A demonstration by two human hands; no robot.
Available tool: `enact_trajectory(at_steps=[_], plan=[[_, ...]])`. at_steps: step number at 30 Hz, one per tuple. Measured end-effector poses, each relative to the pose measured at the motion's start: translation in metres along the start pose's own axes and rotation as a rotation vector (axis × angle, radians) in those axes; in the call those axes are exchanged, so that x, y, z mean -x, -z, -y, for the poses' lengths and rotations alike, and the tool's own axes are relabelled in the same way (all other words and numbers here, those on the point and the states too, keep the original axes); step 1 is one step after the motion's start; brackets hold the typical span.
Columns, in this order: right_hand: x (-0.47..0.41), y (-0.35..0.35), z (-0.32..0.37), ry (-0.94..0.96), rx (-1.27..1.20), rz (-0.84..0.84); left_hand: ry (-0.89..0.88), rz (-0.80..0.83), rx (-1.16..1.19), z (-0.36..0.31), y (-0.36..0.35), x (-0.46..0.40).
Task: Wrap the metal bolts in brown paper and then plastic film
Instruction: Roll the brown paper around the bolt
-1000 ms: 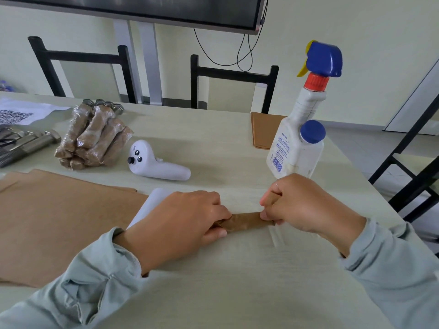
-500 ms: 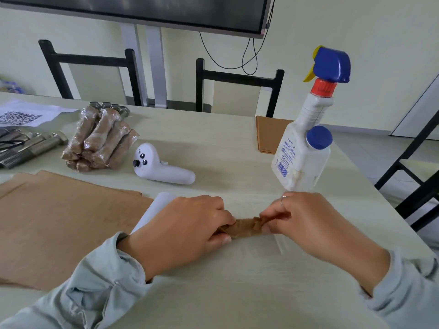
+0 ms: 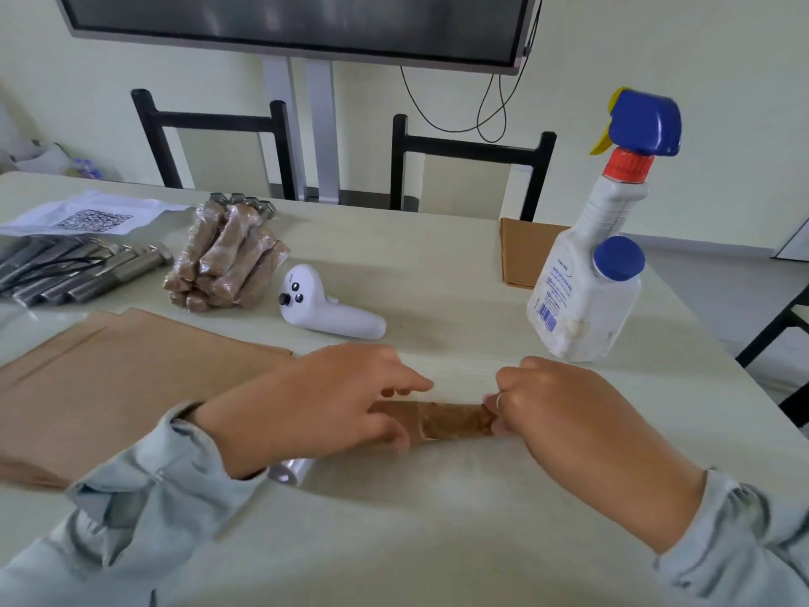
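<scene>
table (image 3: 437,265) edge cut off left. brown paper sheets (image 3: 109,378) partly under left sleeve. paper-wrapped bolt (image 3: 451,420) lies near table middle, both ends hidden: left hand (image 3: 324,405) grips one, right hand (image 3: 564,414) pinches other. film roll (image 3: 291,470) mostly hidden beneath left wrist.

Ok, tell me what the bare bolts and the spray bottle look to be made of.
Bare bolts: metal, probably steel, with a silvery sheen and threaded shanks. Spray bottle: opaque white plastic, it seems, matte, with a glossy blue trigger head and a printed label.
</scene>
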State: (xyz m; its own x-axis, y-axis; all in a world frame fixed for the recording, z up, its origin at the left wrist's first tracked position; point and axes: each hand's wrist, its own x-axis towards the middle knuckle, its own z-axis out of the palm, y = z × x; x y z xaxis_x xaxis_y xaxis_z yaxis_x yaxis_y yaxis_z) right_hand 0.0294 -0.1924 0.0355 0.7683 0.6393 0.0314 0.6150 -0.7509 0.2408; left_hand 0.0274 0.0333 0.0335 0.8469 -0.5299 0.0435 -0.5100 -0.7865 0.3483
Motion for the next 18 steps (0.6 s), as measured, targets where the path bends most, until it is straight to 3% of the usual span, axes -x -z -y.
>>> enact_trajectory(at_steps=[3, 9, 18], plan=[[-0.013, 0.005, -0.009, -0.004, -0.073, 0.084, 0.059, -0.034, 0.067, 0.014, 0.023, 0.009], [-0.022, 0.004, -0.013, -0.020, -0.131, 0.221, 0.105, 0.126, -0.053, 0.008, 0.019, -0.010], [-0.025, 0.009, -0.015, -0.014, -0.114, 0.214, 0.043, 0.214, -0.124, -0.001, 0.005, -0.033]])
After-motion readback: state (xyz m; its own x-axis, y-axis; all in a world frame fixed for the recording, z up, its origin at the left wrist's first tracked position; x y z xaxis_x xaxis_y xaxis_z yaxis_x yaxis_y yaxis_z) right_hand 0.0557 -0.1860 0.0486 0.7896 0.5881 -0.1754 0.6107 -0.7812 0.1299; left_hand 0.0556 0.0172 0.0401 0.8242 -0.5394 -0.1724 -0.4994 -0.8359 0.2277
